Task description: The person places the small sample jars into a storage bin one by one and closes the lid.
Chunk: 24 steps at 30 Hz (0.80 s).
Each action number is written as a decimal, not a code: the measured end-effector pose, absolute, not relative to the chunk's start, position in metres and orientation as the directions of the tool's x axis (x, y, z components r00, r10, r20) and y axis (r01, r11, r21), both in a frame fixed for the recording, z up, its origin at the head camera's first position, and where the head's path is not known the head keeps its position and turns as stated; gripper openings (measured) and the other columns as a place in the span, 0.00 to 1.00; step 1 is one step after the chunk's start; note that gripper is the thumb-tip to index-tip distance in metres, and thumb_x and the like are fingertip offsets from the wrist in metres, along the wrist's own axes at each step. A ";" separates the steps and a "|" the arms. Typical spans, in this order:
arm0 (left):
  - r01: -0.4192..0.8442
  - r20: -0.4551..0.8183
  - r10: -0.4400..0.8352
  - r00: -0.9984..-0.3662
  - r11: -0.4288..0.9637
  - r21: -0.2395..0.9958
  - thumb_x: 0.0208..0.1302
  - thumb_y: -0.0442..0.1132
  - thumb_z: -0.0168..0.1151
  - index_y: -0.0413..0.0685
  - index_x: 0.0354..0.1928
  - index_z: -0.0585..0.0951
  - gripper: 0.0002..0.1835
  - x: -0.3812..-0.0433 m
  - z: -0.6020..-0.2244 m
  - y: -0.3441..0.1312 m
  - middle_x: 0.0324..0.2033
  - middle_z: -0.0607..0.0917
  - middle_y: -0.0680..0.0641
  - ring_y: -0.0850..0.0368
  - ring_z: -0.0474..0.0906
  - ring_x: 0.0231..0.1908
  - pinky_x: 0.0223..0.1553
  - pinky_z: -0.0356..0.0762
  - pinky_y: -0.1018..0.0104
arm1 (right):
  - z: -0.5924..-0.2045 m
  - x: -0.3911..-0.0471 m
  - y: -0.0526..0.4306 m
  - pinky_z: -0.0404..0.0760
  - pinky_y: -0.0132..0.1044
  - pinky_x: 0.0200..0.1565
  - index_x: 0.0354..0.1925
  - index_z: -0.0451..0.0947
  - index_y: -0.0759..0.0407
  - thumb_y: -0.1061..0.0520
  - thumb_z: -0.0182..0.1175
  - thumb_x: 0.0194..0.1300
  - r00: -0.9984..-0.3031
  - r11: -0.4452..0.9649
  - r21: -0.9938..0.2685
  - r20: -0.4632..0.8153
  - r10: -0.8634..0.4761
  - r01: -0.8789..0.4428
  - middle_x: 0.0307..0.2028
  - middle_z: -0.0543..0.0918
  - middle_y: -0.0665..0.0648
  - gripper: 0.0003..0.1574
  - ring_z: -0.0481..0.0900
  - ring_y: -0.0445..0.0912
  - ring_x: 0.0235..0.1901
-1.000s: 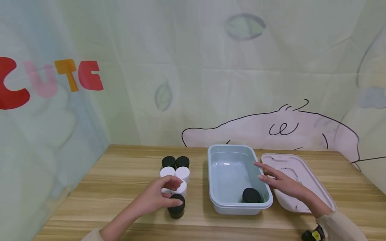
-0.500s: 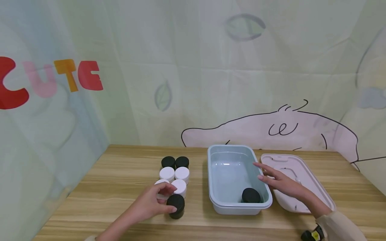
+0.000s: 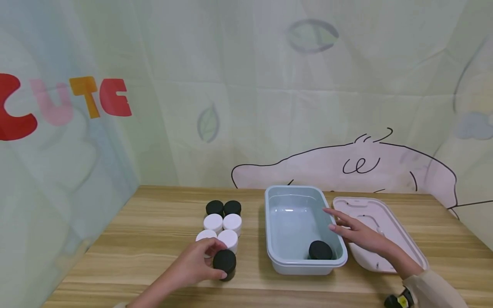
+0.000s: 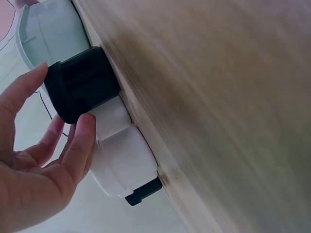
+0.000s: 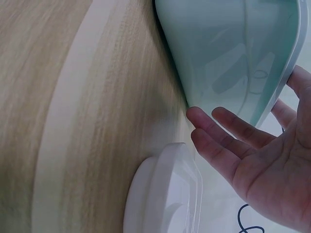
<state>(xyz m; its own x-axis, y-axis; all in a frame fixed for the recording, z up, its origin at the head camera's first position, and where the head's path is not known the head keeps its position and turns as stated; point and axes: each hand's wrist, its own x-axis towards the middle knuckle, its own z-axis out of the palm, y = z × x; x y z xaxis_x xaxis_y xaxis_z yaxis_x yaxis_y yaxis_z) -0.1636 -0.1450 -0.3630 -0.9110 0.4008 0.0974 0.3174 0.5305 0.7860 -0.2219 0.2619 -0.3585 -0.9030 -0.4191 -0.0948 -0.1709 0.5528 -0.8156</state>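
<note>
My left hand [image 3: 198, 262] pinches a round black jar [image 3: 224, 264] by its lid, thumb on the near side and fingers on the far side. In the left wrist view the black jar [image 4: 82, 82] stands on the table. Just behind it are several white-lidded jars [image 3: 228, 239] in two columns, and two black-lidded jars [image 3: 233, 208] at the back. My right hand [image 3: 360, 234] rests at the right rim of a light blue tub [image 3: 304, 226], fingers extended. Inside the tub's near right corner sits another black jar [image 3: 320, 250].
A pale pinkish-white lid [image 3: 389, 239] lies to the right of the tub, partly under my right forearm. A small black and yellow object [image 3: 400, 299] is by the right sleeve. A printed curtain [image 3: 246, 107] hangs behind the wooden table [image 3: 154, 222].
My left hand has lowered and drawn slightly left, uncovering the white lids, and its fingers have closed in on the near black jar. My right hand stays at the tub rim.
</note>
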 end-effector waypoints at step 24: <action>0.338 0.139 0.389 -0.911 0.507 0.793 0.39 0.37 0.75 0.40 0.42 0.77 0.25 -0.165 -0.339 -0.138 0.37 0.79 0.47 0.53 0.75 0.38 0.34 0.77 0.72 | -0.358 -0.222 0.263 0.72 0.57 0.49 0.69 0.48 0.55 0.48 0.45 0.70 -0.898 0.543 -0.822 -0.098 -0.430 -0.170 0.65 0.50 0.76 0.35 0.53 0.71 0.61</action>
<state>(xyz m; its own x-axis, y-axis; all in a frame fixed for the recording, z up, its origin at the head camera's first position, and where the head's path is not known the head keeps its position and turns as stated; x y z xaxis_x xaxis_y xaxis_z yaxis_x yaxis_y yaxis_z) -0.1653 -0.1379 -0.3394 -0.9105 0.3894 0.1391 0.3381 0.5073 0.7927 -0.2224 0.2626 -0.3585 -0.8977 -0.4296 -0.0980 -0.1703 0.5434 -0.8220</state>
